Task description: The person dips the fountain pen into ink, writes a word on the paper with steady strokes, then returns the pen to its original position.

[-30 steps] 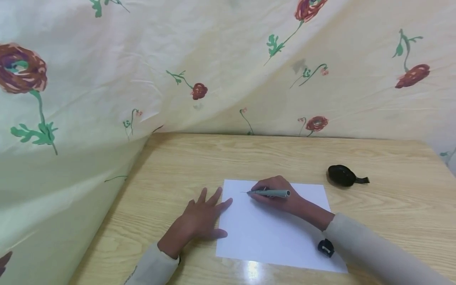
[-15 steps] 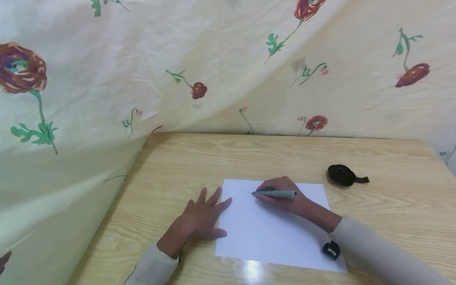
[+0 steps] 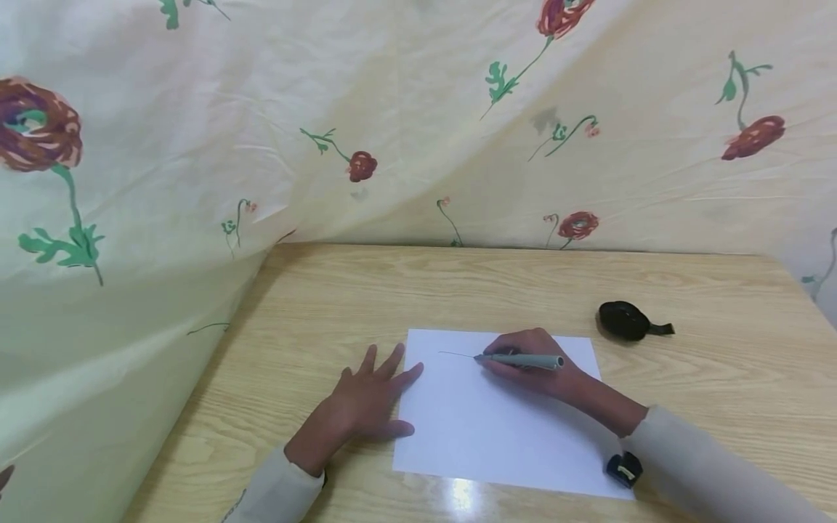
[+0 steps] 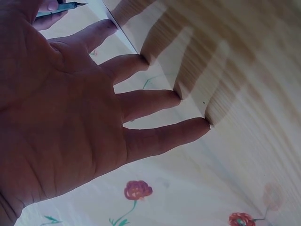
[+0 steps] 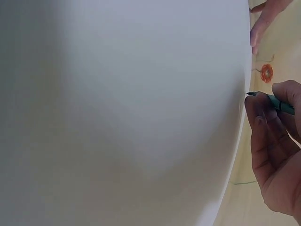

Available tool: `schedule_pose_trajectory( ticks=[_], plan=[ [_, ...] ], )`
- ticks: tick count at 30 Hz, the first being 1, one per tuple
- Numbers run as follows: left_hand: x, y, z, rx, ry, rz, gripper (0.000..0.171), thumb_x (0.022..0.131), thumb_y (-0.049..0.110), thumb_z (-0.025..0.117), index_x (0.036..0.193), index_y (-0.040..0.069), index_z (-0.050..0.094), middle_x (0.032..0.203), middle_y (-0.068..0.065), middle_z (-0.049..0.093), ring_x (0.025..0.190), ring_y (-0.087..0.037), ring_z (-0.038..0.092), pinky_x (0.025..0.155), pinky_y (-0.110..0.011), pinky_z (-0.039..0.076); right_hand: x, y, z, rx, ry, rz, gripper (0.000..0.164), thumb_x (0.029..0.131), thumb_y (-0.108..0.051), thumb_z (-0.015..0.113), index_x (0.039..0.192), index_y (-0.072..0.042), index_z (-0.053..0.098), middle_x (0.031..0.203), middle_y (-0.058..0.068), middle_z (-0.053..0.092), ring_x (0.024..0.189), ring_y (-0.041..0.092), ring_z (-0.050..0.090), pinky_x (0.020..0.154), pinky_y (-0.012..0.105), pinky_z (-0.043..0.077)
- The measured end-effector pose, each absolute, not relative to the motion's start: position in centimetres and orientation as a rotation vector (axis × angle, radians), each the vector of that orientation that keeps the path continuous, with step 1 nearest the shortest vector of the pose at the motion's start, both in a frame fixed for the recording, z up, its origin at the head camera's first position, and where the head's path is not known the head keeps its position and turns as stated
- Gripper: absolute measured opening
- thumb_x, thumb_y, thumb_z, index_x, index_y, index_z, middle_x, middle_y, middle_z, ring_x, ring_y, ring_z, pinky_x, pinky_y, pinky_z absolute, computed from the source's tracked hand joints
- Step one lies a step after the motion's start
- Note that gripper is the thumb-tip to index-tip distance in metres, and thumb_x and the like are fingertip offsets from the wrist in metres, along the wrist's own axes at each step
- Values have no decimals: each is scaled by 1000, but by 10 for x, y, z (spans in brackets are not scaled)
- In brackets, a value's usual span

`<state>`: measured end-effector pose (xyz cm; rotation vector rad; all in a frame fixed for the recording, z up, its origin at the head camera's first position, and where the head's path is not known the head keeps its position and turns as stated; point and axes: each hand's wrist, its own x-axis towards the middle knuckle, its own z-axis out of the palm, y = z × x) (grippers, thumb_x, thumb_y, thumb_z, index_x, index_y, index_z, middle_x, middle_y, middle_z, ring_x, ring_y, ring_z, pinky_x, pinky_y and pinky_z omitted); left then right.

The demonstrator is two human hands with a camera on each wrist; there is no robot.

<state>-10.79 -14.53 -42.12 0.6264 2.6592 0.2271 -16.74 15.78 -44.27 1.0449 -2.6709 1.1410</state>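
Note:
A white sheet of paper (image 3: pixel 471 428) lies on the wooden table. My right hand (image 3: pixel 539 363) holds a grey-green pen (image 3: pixel 523 360) between thumb and fingers, its tip at the paper near the top. Left of the tip runs a thin dark line (image 3: pixel 454 354). The right wrist view shows the same pen (image 5: pixel 282 105) with its point at the paper's surface. My left hand (image 3: pixel 366 403) is spread at the paper's left edge, with thumb and a fingertip over the sheet. Seen from the left wrist, the fingers (image 4: pixel 164 136) are straight and their tips touch the surface.
A small black pan (image 3: pixel 624 321) with a short handle sits on the table (image 3: pixel 719 378) beyond the paper's top right corner. Flowered cloth (image 3: pixel 418 131) hangs behind the table and along its left side. A black wrist device (image 3: pixel 624 469) sits under the right sleeve.
My right hand has moved right with the pen, and the line behind the tip has grown longer. The left hand has stayed in place at the paper's edge.

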Motion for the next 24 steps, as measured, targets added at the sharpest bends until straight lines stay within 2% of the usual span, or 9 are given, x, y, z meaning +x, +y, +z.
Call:
schedule_pose_trajectory(
  ticks=[9,19,24],
  plan=[
    [-109,-145,-419,643,2666,200,87,85,57,71,158,30,31,166,-10,13,146,-52,14,98,-75,33,-166,164,-441,1054,-2625,1156,9,82,-11,80,91,-10,79,81,-9,73,63,-2,56,57,22,49],
    [-113,-144,-420,649,2657,180,88,85,57,70,158,31,29,166,-9,13,146,-51,14,97,-75,34,-164,175,-439,978,-2685,1112,10,82,-14,81,92,-13,79,83,-11,74,70,-1,62,62,23,53],
    [-114,-145,-419,628,2648,192,88,85,57,70,158,31,29,167,-9,12,146,-51,13,98,-75,33,-164,181,-438,924,-2729,1087,10,82,-17,81,92,-15,80,81,-13,73,68,-2,60,61,23,51]
  ],
)
